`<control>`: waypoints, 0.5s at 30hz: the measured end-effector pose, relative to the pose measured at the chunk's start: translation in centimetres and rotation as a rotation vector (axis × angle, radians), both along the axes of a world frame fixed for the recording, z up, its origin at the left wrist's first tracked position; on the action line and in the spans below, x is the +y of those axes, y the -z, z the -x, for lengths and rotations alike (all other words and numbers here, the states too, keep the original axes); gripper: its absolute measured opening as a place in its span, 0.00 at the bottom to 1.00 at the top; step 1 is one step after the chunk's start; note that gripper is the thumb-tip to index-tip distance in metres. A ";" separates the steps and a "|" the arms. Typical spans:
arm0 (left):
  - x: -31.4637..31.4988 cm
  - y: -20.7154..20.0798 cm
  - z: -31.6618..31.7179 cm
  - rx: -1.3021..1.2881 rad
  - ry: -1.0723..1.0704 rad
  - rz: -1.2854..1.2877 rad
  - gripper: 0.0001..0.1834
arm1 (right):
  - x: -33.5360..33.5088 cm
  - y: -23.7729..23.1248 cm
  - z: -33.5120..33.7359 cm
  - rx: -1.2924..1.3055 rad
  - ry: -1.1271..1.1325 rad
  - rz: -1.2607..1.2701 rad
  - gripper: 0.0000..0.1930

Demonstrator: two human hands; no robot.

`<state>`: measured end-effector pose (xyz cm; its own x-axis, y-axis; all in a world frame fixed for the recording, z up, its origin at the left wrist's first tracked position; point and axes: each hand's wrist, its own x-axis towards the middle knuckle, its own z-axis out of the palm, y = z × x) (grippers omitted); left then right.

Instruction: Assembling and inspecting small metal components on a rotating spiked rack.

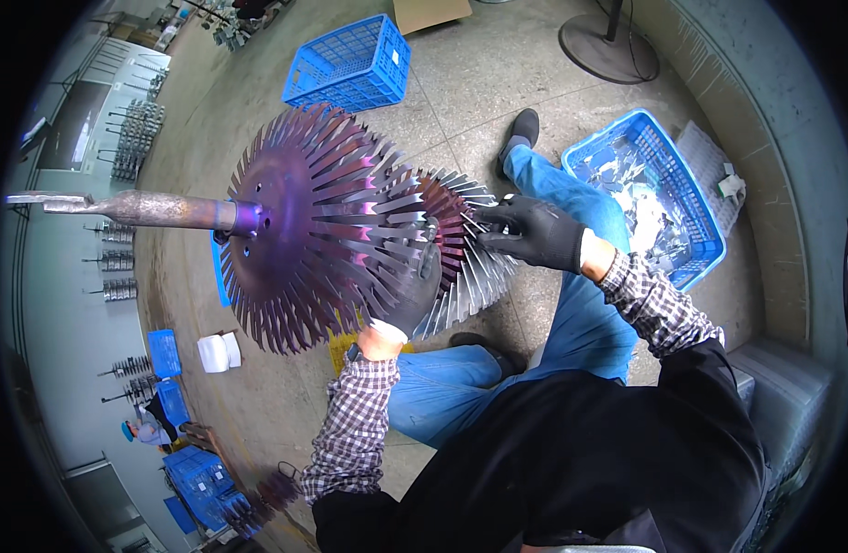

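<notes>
A large rack of purple slotted metal discs (275, 198) on a thick rusty shaft (157, 209) takes up the middle. Thin forked metal blades (350, 226) fan out around the nearer disc. Behind it, a second reddish disc (442, 217) carries silver blades (475, 288) along its edge. My left hand (413, 297), in a dark glove, reaches in between the two discs. Its thumb is bent in by the second disc; the blades hide its other fingers. In a black glove, my right hand (536, 232) pinches a thin metal blade at the second disc's right edge.
To the right of my leg, a blue basket (668, 152) holds many loose thin metal pieces (645, 207). Another blue crate (392, 69) stands farther ahead, near a round stand base (608, 51). A person (152, 429) is at far left, near stacked blue crates (198, 475).
</notes>
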<state>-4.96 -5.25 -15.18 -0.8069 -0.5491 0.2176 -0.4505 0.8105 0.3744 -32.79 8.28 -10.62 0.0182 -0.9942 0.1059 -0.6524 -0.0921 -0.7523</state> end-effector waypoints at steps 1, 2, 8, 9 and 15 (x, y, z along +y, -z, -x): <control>0.0 0.1 0.2 0.004 0.000 0.006 0.22 | 0.0 -0.1 -0.1 0.000 0.000 0.001 0.25; 0.1 0.3 0.3 0.009 0.000 0.012 0.22 | 0.1 -0.4 -0.1 0.029 -0.011 0.013 0.24; 0.8 -1.1 0.5 0.035 0.007 -0.018 0.23 | 0.5 0.8 1.0 -0.110 0.072 -0.020 0.20; 1.0 -1.6 0.5 0.039 0.006 -0.038 0.23 | 0.5 1.6 1.3 -0.226 0.125 -0.048 0.19; 1.5 -4.1 1.4 0.037 -0.014 -0.148 0.23 | 0.2 5.3 1.0 -0.126 0.179 0.095 0.17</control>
